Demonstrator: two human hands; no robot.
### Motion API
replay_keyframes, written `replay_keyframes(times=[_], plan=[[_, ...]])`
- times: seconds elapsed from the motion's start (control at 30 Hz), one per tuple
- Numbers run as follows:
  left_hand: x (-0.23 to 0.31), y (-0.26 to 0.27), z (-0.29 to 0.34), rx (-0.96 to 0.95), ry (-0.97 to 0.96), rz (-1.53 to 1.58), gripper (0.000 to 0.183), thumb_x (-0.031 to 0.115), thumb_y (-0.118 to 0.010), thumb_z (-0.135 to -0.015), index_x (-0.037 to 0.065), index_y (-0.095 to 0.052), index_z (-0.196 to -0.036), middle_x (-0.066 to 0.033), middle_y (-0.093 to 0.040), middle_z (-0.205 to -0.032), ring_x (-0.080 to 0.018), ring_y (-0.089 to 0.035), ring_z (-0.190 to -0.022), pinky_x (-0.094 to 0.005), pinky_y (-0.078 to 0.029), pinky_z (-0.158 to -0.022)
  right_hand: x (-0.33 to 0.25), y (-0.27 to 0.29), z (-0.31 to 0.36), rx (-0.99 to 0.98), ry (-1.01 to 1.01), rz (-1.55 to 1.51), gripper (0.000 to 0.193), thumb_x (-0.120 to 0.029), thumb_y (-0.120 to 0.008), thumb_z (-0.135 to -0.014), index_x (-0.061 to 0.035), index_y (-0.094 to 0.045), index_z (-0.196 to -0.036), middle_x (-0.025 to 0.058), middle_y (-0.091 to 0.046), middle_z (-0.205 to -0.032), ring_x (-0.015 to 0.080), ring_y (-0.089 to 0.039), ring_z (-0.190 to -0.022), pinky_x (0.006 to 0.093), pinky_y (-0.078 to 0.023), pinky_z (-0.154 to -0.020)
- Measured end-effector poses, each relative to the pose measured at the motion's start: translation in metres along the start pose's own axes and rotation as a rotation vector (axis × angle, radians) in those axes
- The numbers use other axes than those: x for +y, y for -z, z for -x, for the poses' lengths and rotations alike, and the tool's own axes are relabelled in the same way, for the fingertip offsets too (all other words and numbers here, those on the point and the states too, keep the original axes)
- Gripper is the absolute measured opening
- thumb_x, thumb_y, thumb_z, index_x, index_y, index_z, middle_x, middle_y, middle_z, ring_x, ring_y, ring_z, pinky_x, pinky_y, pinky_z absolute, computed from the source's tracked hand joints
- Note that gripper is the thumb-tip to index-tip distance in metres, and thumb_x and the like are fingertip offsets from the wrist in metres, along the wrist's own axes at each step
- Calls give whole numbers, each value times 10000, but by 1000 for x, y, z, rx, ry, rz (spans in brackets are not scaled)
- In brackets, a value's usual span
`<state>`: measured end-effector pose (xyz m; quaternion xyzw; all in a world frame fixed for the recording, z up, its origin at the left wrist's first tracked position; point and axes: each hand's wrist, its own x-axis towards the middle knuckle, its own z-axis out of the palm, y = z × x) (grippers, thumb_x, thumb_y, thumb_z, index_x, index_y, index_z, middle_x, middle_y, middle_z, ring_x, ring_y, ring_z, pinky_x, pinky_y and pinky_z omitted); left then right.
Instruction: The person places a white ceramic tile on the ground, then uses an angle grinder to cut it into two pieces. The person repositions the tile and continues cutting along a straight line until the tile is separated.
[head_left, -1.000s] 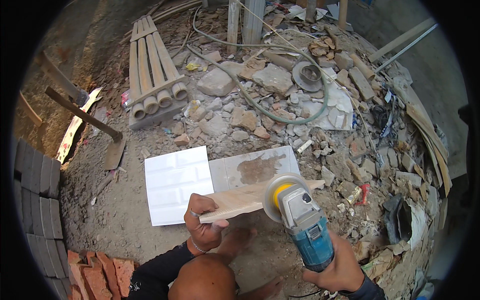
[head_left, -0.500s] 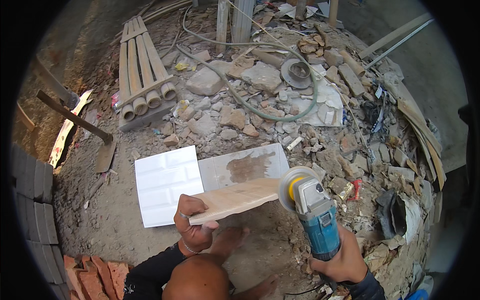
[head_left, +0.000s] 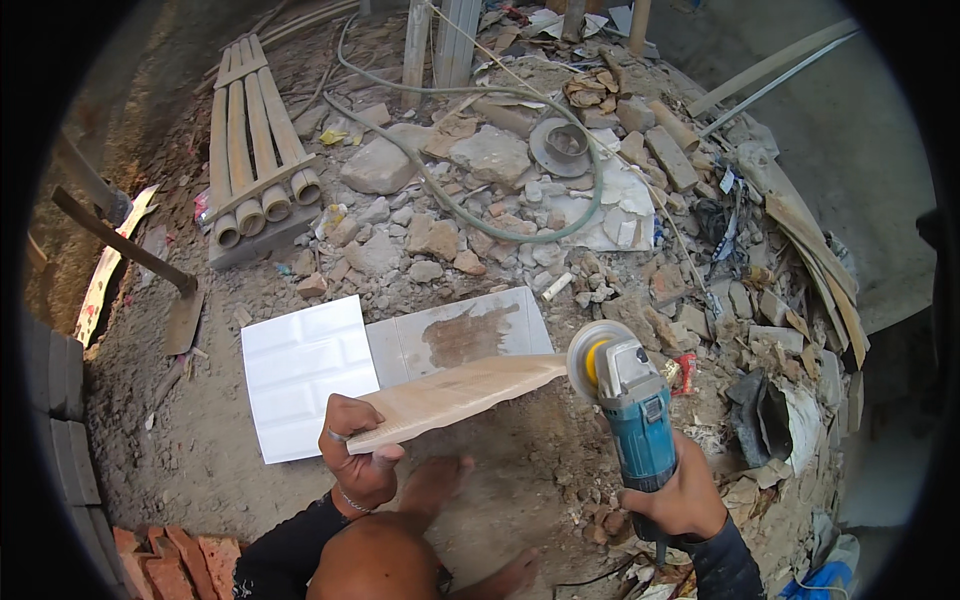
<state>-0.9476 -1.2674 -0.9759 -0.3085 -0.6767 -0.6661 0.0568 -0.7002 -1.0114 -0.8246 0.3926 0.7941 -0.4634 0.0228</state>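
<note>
My left hand [head_left: 358,455] grips the left end of a tile [head_left: 450,402], its fingers closed round the edge. The tile is held up at a tilt, its beige unglazed back and rough lower edge showing. My right hand [head_left: 685,495] is wrapped round the teal body of an angle grinder [head_left: 640,430]. The grinder's round disc [head_left: 595,360] stands at the tile's right end; whether it touches cannot be made out. Beyond the held tile, a white glossy tile [head_left: 308,375] with a brick-like relief lies beside a grey slab [head_left: 400,345] with a brown damp patch.
Broken concrete and rubble [head_left: 430,240] spread ahead, with a green hose [head_left: 440,185] looped over them. Joined pipes [head_left: 255,150] lie far left, near a hoe-like tool [head_left: 185,315]. Red bricks [head_left: 180,565] and grey blocks [head_left: 65,450] are stacked at the near left.
The whole view has shifted slightly. The grinder and the tile's right end have moved a little to the right over the ground. Both hands keep their holds.
</note>
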Motion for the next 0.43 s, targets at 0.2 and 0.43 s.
replay_keyframes(times=[0.2, 0.43], plan=[[0, 2, 1, 10, 29, 21, 583, 595, -747, -936, 51, -544, -892, -66, -510, -906, -152, -497, -807, -289, -392, -716, 16, 8, -10, 40, -60, -30, 568, -76, -877, -654, 2, -634, -1161, 47, -689, -922, 156, -650, -811, 326, -545, -808], [-3, 4, 3, -6, 10, 8, 610, 627, -756, -914, 56, -542, -885, -76, -525, -909, -166, -494, -808, -306, -396, -716, 32, 28, -23, 118, -217, -71, 496, -83, -857, -697, -8, -655, -1143, 69, -711, -956, 163, -671, -829, 333, -559, -828]])
